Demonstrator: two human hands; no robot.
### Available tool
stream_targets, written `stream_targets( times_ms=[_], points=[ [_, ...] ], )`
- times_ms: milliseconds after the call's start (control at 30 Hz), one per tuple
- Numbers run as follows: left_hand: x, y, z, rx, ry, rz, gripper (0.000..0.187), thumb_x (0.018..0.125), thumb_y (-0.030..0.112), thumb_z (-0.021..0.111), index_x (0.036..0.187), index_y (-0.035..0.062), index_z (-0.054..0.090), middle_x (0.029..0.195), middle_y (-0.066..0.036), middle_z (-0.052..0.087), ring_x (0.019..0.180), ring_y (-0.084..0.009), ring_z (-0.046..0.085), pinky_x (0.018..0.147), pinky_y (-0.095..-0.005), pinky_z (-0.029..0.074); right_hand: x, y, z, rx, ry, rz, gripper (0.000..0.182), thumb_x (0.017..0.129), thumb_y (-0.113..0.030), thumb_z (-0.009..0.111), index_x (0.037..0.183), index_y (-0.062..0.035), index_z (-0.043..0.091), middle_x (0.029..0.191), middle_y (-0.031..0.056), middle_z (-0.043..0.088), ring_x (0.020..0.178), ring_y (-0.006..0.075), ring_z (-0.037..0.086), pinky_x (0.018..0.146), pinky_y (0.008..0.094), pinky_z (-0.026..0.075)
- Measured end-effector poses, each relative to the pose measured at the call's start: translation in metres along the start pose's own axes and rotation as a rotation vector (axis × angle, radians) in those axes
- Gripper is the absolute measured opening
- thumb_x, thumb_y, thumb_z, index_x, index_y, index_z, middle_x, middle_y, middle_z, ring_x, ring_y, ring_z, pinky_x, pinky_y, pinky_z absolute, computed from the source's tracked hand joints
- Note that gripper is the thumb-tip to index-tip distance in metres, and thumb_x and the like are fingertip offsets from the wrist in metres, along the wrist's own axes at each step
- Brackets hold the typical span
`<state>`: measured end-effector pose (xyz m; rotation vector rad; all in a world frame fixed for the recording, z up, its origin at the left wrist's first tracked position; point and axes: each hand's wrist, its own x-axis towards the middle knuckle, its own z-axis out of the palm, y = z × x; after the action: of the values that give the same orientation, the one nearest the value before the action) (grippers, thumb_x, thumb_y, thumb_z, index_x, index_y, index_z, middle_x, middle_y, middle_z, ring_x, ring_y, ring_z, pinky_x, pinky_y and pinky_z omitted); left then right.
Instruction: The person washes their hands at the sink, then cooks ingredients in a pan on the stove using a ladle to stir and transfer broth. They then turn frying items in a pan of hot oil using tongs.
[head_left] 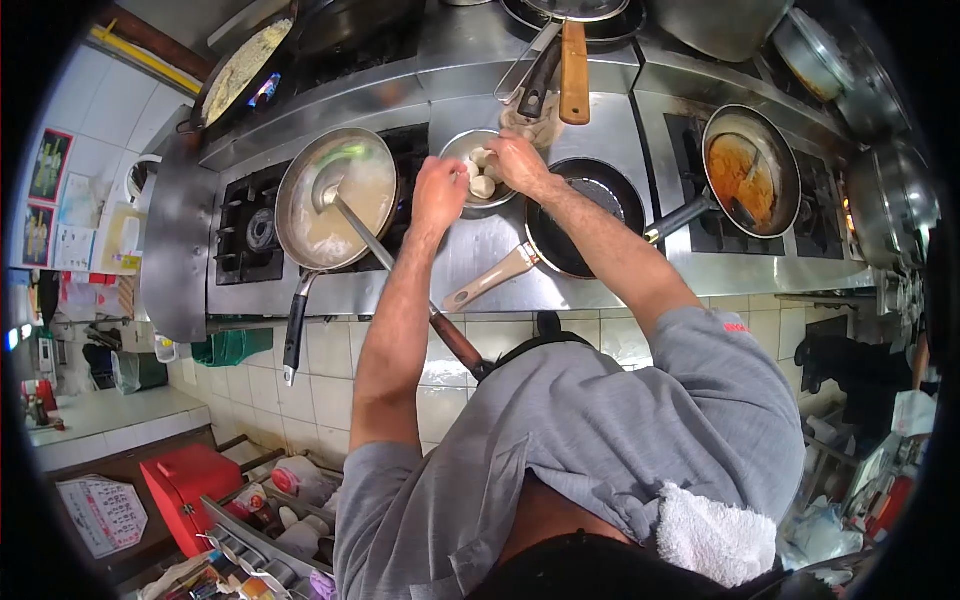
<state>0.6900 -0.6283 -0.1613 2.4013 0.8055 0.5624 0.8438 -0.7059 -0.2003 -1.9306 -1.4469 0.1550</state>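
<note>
A small metal bowl (487, 204) on the steel counter contains several pale, rounded pieces of food (483, 186), whose kind I cannot make out. My left hand (441, 192) is at the bowl's left side with its fingers curled together. From the right, my right hand (521, 166) reaches over the bowl, fingers bent and closed near the pale pieces. What the fingertips of either hand hold is too small to see. Below my right forearm lies a dark frying pan (572, 250) with a beige handle.
On the left burner stands a pan of cloudy liquid (340, 225) with a long-handled ladle (372, 243) resting in it, handle toward me. A pan of orange sauce (735, 180) sits on the right burner. A wooden-handled pan (574, 75) is at the back.
</note>
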Motion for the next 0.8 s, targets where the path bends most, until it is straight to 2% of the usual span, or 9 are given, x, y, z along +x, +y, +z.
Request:
stream_targets(
  times_ms=[100,233,333,400,533,633,700,733,800],
  points=[
    [0.030,-0.008,0.017,0.066,-0.032,0.020,0.019,0.073,0.015,0.059,0.088,0.0031,0.061,0.088,-0.015,0.054,0.083,-0.0283,0.055,0.075,-0.0351,0.044,0.017,0.009,0.016,-0.108,-0.101,0.043,0.025,0.074,-0.012,0.053,0.097,-0.0033,0.056,0.101,0.0206,0.051,0.094,0.0347,0.052,0.079,0.0416,0.044],
    [0.047,-0.018,0.032,0.081,-0.053,-0.048,0.019,0.069,0.010,0.061,0.087,0.0042,0.061,0.092,-0.018,0.052,0.090,-0.0324,0.052,0.080,-0.0380,0.042,0.027,0.012,0.026,-0.181,-0.224,0.083,0.025,0.074,-0.011,0.053,0.097,-0.0039,0.056,0.105,0.0194,0.050,0.096,0.0340,0.052,0.081,0.0407,0.044],
    [0.048,-0.027,0.036,0.050,-0.070,-0.112,0.022,0.068,0.010,0.061,0.090,0.0045,0.060,0.094,-0.018,0.052,0.091,-0.0322,0.052,0.081,-0.0376,0.042,0.030,0.013,0.028,-0.151,-0.257,0.181,0.036,0.069,-0.015,0.061,0.103,-0.0072,0.052,0.105,0.0179,0.048,0.098,0.0333,0.050,0.082,0.0391,0.043],
    [0.044,-0.029,0.034,0.043,-0.063,-0.140,0.024,0.068,0.010,0.061,0.091,0.0046,0.060,0.095,-0.018,0.051,0.091,-0.0319,0.052,0.081,-0.0374,0.043,0.035,0.013,0.028,-0.175,-0.360,0.198,0.032,0.074,-0.012,0.053,0.104,-0.0022,0.052,0.115,0.0201,0.042,0.101,0.0333,0.050,0.085,0.0403,0.042],
    [0.036,-0.023,0.023,0.013,-0.068,-0.154,0.026,0.069,0.011,0.061,0.094,0.0041,0.059,0.095,-0.017,0.052,0.090,-0.0300,0.053,0.080,-0.0370,0.043,0.039,0.014,0.026,-0.195,-0.409,0.208,0.037,0.073,-0.015,0.055,0.106,0.0000,0.049,0.118,0.0199,0.039,0.103,0.0334,0.049,0.086,0.0401,0.041],
    [0.026,-0.016,0.015,-0.046,-0.052,-0.150,0.026,0.070,0.011,0.061,0.095,0.0038,0.058,0.095,-0.016,0.053,0.089,-0.0285,0.054,0.079,-0.0364,0.043,0.034,0.016,0.020,-0.192,-0.350,0.142,0.039,0.072,-0.018,0.057,0.104,0.0016,0.048,0.112,0.0195,0.044,0.101,0.0319,0.050,0.084,0.0399,0.042],
    [0.018,-0.007,0.006,-0.073,-0.037,-0.144,0.026,0.070,0.011,0.061,0.095,0.0037,0.058,0.095,-0.015,0.053,0.088,-0.0277,0.054,0.077,-0.0358,0.044,0.032,0.018,0.009,-0.006,-0.284,0.123,0.037,0.073,-0.022,0.058,0.100,0.0016,0.050,0.098,0.0182,0.054,0.092,0.0306,0.055,0.077,0.0385,0.044],
    [0.012,0.003,-0.002,-0.126,-0.041,-0.143,0.026,0.072,0.011,0.061,0.097,0.0033,0.058,0.094,-0.013,0.053,0.086,-0.0239,0.054,0.077,-0.0329,0.044,0.030,0.015,0.003,-0.015,-0.284,0.110,0.037,0.073,-0.022,0.058,0.100,0.0016,0.050,0.098,0.0182,0.054,0.092,0.0306,0.055,0.077,0.0385,0.044],
    [0.001,0.022,-0.021,-0.183,-0.027,-0.140,0.026,0.074,0.011,0.060,0.098,0.0028,0.057,0.093,-0.010,0.054,0.085,-0.0201,0.055,0.076,-0.0299,0.044,0.019,0.002,-0.009,0.405,-0.125,0.027,0.036,0.074,-0.024,0.060,0.097,0.0020,0.051,0.080,0.0151,0.059,0.077,0.0272,0.058,0.068,0.0364,0.045]
  ],
)
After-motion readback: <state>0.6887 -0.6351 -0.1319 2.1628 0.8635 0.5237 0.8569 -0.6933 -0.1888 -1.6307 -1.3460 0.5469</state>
